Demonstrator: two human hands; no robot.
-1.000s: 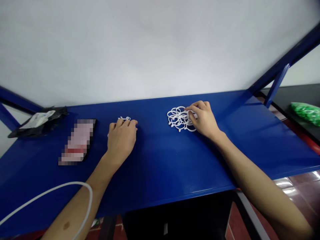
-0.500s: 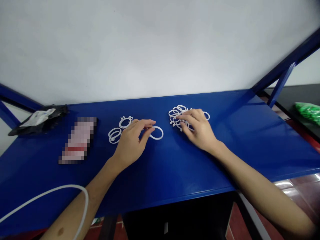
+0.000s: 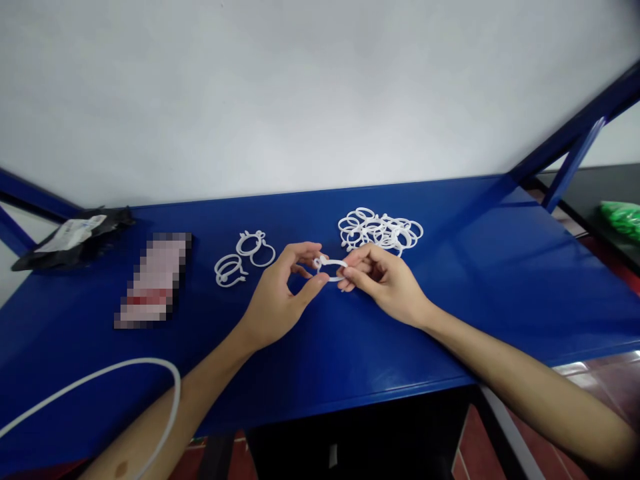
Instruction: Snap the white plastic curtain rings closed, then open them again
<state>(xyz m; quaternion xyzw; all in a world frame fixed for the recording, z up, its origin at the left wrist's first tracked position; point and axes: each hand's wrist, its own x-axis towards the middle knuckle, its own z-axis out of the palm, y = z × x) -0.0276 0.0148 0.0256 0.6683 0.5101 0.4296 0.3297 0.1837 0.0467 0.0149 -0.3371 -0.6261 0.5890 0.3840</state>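
Head view: gripping slim white ring [image 3: 335,263] between left hand [image 3: 280,293] and right hand [image 3: 393,283], just nearside of tangled ring pile [image 3: 375,230]; left of pile, noting looser rings [image 3: 249,255] on smooth blue surface [image 3: 340,353].

The bench [image 3: 480,293] is shining smooth and glossy, carrying plastic-looking rings [image 3: 376,233] and, at its back-left corner, crinkled plastic packaging [image 3: 75,235].

No wording can be read. At the left edge of the frame, a white label [image 3: 71,233] on a black plastic bag [image 3: 95,243] seems to carry print, though too small and blurred to make out. Right of it, a flat object [image 3: 155,270] shows only coarse blocks, including a red band [image 3: 149,297].
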